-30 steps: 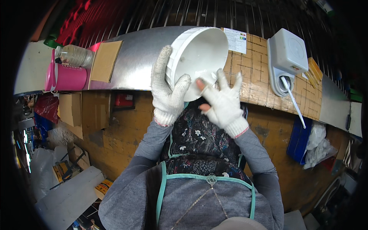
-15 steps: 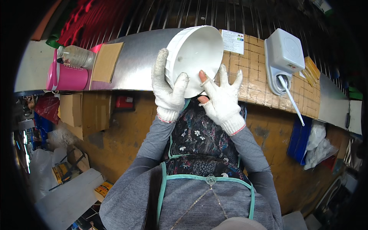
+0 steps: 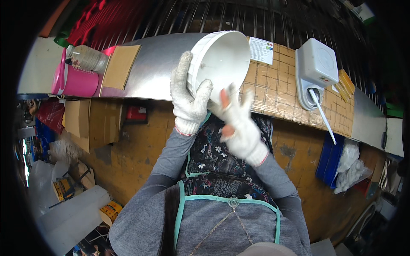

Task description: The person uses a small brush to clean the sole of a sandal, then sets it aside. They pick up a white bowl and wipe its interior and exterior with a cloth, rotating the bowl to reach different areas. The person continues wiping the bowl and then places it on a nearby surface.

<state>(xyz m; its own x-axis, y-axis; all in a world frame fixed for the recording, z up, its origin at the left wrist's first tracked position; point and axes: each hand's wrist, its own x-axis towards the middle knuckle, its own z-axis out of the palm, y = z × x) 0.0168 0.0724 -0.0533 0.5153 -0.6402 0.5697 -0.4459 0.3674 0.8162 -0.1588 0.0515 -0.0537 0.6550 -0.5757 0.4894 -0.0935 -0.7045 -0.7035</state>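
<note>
A round white plastic tub (image 3: 228,53) with a ribbed outer wall is tilted on its side at the table's near edge, its mouth turned toward me and to the right. My left hand (image 3: 188,96), in a white knitted glove, grips its left side with the thumb inside the rim and the fingers along the outer wall. At the tub's lower rim is my right hand (image 3: 242,128), gloved too, with the thumb and one fingertip bare. Its fingers are apart and partly blurred; I see nothing held in them.
Cardboard (image 3: 282,87) covers the table's right part, with a printed sheet (image 3: 261,50) on it. A white plastic device (image 3: 317,59) has a thin white stick (image 3: 323,114) jutting over the edge. To the left are a pink jug (image 3: 81,82), a clear bottle (image 3: 89,58) and a cardboard piece (image 3: 121,67).
My right hand has shifted slightly left and turned, and its fingers are now smeared by motion. The left hand keeps its grip; the tub has barely moved.
</note>
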